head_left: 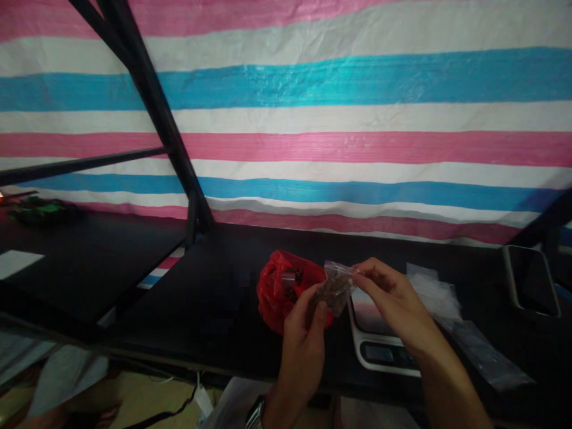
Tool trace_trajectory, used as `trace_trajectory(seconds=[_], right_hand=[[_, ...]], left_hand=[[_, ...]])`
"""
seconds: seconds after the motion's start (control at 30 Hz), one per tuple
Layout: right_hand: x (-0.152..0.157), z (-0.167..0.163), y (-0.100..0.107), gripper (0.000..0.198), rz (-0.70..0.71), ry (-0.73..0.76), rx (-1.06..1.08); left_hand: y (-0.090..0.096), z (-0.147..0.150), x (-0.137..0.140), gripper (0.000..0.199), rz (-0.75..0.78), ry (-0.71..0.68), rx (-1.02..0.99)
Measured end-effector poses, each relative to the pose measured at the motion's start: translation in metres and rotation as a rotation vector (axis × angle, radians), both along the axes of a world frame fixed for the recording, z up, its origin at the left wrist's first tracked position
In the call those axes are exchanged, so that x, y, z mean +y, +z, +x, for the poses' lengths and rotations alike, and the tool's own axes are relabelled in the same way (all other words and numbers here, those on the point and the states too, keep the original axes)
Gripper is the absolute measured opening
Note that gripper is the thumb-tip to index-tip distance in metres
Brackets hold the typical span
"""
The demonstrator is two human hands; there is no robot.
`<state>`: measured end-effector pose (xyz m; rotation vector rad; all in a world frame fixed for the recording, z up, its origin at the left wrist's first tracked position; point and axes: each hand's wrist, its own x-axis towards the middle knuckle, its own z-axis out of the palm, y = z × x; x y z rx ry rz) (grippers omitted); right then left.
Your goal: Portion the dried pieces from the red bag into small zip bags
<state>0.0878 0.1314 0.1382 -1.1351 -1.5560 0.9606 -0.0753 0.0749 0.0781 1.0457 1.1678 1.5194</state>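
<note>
Between my two hands is a small clear zip-lock bag [336, 286] with brownish contents that I cannot identify. My left hand [307, 333] grips its lower left side, thumb in front. The fingers of my right hand [388, 293] pinch its upper right corner. Just behind my left hand an open red plastic bag [274, 298] stands on the black table, with dark brownish pieces and something clear inside. Under my right hand sits a white digital kitchen scale [364, 351], its small display facing me and its plate partly hidden by the hand.
Right of the scale lie a stack of clear plastic bags [433, 292] and a loose strip of bags [489, 354]. A phone [531, 280] rests at the far right. Black metal posts [156, 113] rise before a striped sheet [357, 149]. Another black table [89, 256] stands left.
</note>
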Motion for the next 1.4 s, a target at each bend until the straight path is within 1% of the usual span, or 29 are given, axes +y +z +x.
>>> trace_trajectory(seconds=[0.07,0.17,0.3,0.37,0.43,0.53,0.67,0.73,0.83,0.9,1.03,1.2,1.3,1.33,1.4], right_hand=[[-0.003,0.008,0.002,0.02,-0.029,0.02,-0.001],[-0.008,0.017,0.003,0.024,-0.075,0.106,-0.018],[-0.015,0.023,0.002,0.024,-0.14,0.196,-0.025],[-0.017,0.025,0.002,0.023,-0.13,0.188,-0.043],[-0.017,0.025,0.003,0.021,-0.092,0.158,-0.086],[-0.017,0.024,0.003,0.018,-0.034,0.118,-0.146],[-0.018,0.02,0.002,0.018,-0.053,0.11,-0.15],[-0.019,0.018,0.001,0.017,-0.062,0.106,-0.146],[-0.02,0.014,0.001,0.013,-0.031,0.073,-0.139],[-0.02,0.012,0.001,0.01,-0.002,0.06,-0.138],[-0.02,0.01,0.0,0.012,0.038,0.064,-0.162],[-0.021,0.013,-0.001,0.014,0.006,0.086,-0.168],[-0.021,0.02,-0.002,0.017,-0.033,0.129,-0.164],[-0.019,0.024,-0.002,0.019,-0.043,0.121,-0.162],[-0.014,0.036,-0.006,0.024,-0.055,0.034,-0.142]], left_hand=[[0.001,0.007,0.0,0.029,0.022,-0.019,0.046],[0.004,0.015,0.002,0.021,0.107,0.001,0.134],[0.008,0.025,0.008,0.019,0.149,0.022,0.088],[0.009,0.029,0.011,0.017,0.16,0.047,0.068],[0.01,0.032,0.013,0.015,0.167,0.056,0.068],[0.01,0.036,0.014,0.019,0.16,0.047,0.088],[0.007,0.038,0.017,0.027,0.116,0.068,0.068],[0.006,0.038,0.018,0.027,0.093,0.066,0.041],[0.006,0.036,0.02,0.026,0.098,0.067,0.064],[0.005,0.034,0.021,0.024,0.123,0.081,0.118],[0.003,0.03,0.02,0.021,0.247,0.095,0.212],[0.001,0.028,0.018,0.018,0.292,0.063,0.221],[0.0,0.025,0.014,0.023,0.34,0.026,0.234],[0.0,0.022,0.013,0.027,0.357,0.031,0.258],[0.0,0.014,0.011,0.035,0.403,0.11,0.366]])
